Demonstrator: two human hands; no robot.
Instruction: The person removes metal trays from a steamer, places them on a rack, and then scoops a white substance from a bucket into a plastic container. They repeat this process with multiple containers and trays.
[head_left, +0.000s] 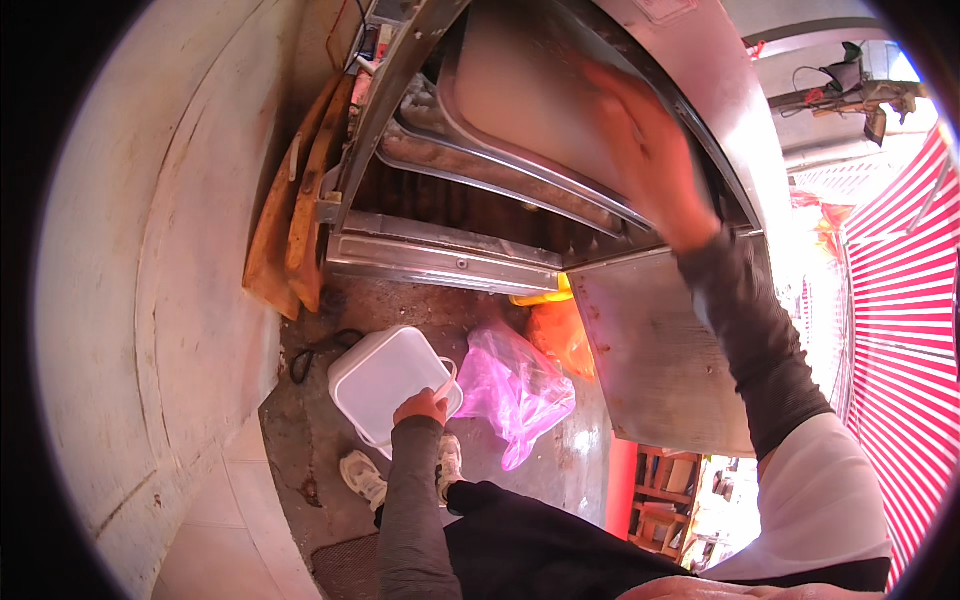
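Observation:
My left hand (421, 407) grips the handle (448, 381) of a squarish white plastic bucket (386, 375) low over the concrete floor. Whether the bucket is lidded or bare inside, I cannot tell. Up in the open stainless steel cabinet, my right hand (637, 142) reaches over the upper metal tray (517, 90). Motion blurs its fingers, so I cannot see whether they hold anything. That tray has a smooth, pale surface. Below it, lower metal trays (480, 154) carry a pale, crumbly-looking mass.
Two wooden boards (300, 217) lean between the wall (202, 225) and the cabinet. A pink plastic bag (517, 390) and an orange bag (562, 334) lie on the floor, beside the swung-open steel door (667, 345). A wooden shelf (664, 495) stands beyond the door.

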